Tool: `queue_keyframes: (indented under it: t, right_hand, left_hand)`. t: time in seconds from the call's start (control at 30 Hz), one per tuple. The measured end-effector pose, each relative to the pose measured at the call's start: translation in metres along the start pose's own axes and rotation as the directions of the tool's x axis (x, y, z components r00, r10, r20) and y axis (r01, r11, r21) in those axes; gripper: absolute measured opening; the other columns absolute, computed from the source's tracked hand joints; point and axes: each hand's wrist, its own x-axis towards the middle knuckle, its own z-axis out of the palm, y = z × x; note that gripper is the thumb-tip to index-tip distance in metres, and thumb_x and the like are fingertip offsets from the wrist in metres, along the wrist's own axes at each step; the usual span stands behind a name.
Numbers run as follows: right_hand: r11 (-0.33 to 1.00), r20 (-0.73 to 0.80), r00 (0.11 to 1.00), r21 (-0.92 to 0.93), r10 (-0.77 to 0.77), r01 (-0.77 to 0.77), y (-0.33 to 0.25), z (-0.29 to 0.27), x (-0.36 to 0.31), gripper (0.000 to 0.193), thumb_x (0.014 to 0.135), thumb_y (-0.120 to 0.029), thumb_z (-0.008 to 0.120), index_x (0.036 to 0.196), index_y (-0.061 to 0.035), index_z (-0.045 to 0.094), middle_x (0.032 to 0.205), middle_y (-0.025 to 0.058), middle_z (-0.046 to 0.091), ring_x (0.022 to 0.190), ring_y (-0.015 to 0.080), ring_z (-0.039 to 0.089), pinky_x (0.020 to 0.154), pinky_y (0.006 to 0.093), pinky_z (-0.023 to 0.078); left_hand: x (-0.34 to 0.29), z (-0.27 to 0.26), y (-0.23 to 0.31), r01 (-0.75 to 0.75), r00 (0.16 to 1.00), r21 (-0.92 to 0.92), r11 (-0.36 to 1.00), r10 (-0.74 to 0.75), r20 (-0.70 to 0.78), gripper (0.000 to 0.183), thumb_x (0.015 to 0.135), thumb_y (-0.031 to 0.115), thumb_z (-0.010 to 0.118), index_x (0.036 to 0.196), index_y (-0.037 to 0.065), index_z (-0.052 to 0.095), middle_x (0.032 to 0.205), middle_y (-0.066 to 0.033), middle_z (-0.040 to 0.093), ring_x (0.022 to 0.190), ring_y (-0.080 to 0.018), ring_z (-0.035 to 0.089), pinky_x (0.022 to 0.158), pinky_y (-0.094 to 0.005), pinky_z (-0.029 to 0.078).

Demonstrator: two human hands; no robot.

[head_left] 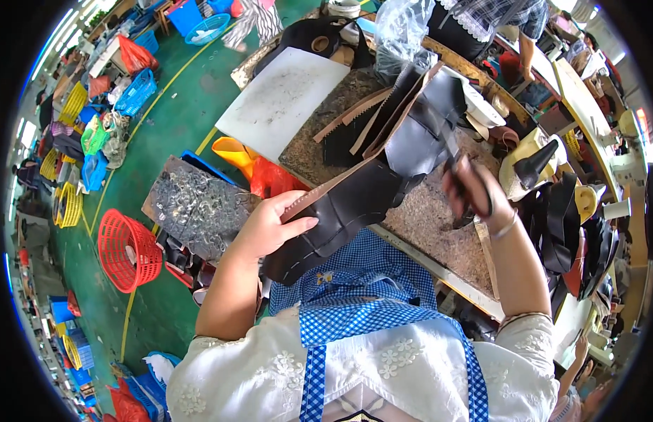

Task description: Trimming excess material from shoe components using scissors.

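Observation:
My left hand [269, 224] grips one end of a black leather piece [333, 219], thumb on top and fingers beneath. That piece has a light brown edge with a notched rim and white marks across it. It reaches up to more black leather pieces [416, 144], stacked and partly folded on the bench. In my right hand [477, 186] are scissors [451, 145] with dark handles, fingers wrapped round them. Their blades point up and touch or overlap the leather near the stack's right side. Exactly where they meet the leather is blurred.
A worn brown bench [439, 218] lies under the leather, with a white board [284, 98] at its far left. A scuffed grey board [200, 207] and a red basket [130, 250] are at left. A cream machine [530, 165] stands right. Another person [481, 21] works across the bench.

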Motion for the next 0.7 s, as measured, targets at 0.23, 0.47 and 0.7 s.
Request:
queue_keyframes:
  t: [0.23,0.47,0.7]
  right_hand:
    - [0.961,0.431,0.865,-0.21,0.255,-0.179,0.006,0.022,-0.015,0.057,0.093,-0.056,0.04,0.086,-0.0013,0.056,0.07,0.0024,0.053,0.056,0.01,0.052,0.054,0.0236,0.045]
    - [0.958,0.362,0.898,-0.226,0.249,-0.175,-0.002,0.039,-0.003,0.058,0.09,-0.058,0.044,0.078,-0.0029,0.056,0.066,0.0031,0.052,0.053,0.0095,0.051,0.051,0.0225,0.044]
    - [0.96,0.402,0.874,-0.17,0.272,-0.221,0.004,0.037,0.001,0.058,0.09,-0.059,0.044,0.079,-0.0024,0.055,0.068,0.003,0.053,0.056,0.0095,0.052,0.054,0.0224,0.045]
  left_hand:
    - [-0.007,0.008,0.016,-0.112,0.994,0.186,0.976,0.11,0.02,0.036,0.077,0.003,0.071,0.11,-0.001,0.058,0.096,-0.0031,0.065,0.089,-0.0083,0.058,0.08,-0.026,0.047]
    - [-0.017,0.013,0.02,-0.142,0.988,0.394,0.908,0.157,-0.007,0.035,0.079,0.008,0.069,0.111,0.001,0.058,0.092,-0.0099,0.066,0.083,-0.0129,0.062,0.076,-0.0279,0.048]
    - [-0.021,0.005,0.024,-0.151,0.986,0.454,0.878,0.169,0.001,0.036,0.077,0.01,0.071,0.11,0.001,0.058,0.088,-0.0121,0.065,0.08,-0.0145,0.063,0.074,-0.0285,0.049]
